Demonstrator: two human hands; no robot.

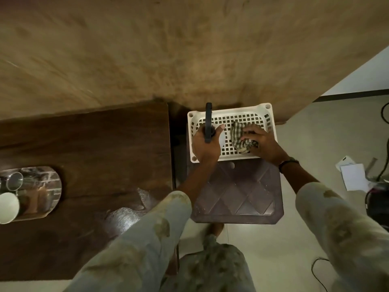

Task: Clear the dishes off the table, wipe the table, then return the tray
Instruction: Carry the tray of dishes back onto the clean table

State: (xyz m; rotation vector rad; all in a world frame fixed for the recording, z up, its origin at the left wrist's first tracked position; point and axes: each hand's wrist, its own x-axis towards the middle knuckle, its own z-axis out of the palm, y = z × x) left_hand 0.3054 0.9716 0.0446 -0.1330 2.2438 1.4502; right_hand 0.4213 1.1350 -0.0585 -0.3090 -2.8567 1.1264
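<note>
A white perforated plastic basket (pixel 248 119) sits on a dark brown stool (pixel 237 197) right of the dark wooden table (pixel 94 144). My left hand (pixel 205 147) grips a spray bottle with a black nozzle (pixel 208 121) inside the basket's left side. My right hand (pixel 261 144) holds a checked cloth (pixel 240 137) in the basket's right half. At the table's left edge lies a tray (pixel 50 186) printed with a brick pattern, carrying a steel tumbler (pixel 14 181) and a white cup (pixel 8 207).
A tan wall rises behind the table and basket. Wet sheen shows on the table near my left sleeve. Papers (pixel 353 175), dark cables and a dark object lie on the tiled floor at right. My foot shows below the stool.
</note>
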